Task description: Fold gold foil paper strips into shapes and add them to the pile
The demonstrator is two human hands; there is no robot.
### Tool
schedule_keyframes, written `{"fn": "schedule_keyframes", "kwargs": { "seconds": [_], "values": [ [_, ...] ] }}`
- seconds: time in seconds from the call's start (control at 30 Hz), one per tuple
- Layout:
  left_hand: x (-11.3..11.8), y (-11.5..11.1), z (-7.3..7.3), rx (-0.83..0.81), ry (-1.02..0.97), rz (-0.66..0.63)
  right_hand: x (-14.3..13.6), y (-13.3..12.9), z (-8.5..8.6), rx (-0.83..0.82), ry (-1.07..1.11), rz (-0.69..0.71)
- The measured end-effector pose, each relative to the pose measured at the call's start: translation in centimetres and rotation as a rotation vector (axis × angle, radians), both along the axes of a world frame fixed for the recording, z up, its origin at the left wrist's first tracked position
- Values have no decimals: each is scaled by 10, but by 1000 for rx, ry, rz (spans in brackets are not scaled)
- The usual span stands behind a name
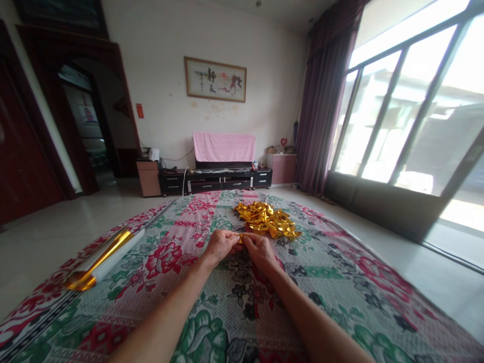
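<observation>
My left hand (222, 245) and my right hand (259, 248) meet over the middle of the flowered cloth. Between their fingertips is a small piece of gold foil paper (241, 239), pinched from both sides and mostly covered by the fingers. Just beyond my right hand lies a heap of folded gold foil pieces (266, 219), shiny and pointed. Off to the left rests a loosely rolled stack of gold foil sheets (108, 254) with a pale backing.
A patterned red, green and grey cloth (166, 292) covers the rounded surface under my hands. Further off, a low black cabinet (223, 182) bears a screen draped with a pink towel (225, 146). Tall windows (401, 111) and a purple curtain (321, 101) stand at right.
</observation>
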State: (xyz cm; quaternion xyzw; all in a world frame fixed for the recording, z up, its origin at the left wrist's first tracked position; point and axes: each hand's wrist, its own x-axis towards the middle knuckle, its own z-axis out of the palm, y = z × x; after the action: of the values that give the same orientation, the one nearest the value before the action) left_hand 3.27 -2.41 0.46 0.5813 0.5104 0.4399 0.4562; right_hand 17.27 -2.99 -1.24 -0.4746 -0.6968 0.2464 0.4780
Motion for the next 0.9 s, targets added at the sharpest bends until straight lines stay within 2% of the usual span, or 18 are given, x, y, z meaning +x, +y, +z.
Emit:
{"fn": "schedule_keyframes", "kwargs": {
  "seconds": [0.17,0.43,0.9],
  "values": [
    [0,1,-1,2,-8,20,0,-3,5,13,25,62],
    [1,0,-2,-2,2,55,-1,0,1,-7,54,56],
    [0,-1,-1,-6,-6,28,0,0,0,0,10,50]
  ]
}}
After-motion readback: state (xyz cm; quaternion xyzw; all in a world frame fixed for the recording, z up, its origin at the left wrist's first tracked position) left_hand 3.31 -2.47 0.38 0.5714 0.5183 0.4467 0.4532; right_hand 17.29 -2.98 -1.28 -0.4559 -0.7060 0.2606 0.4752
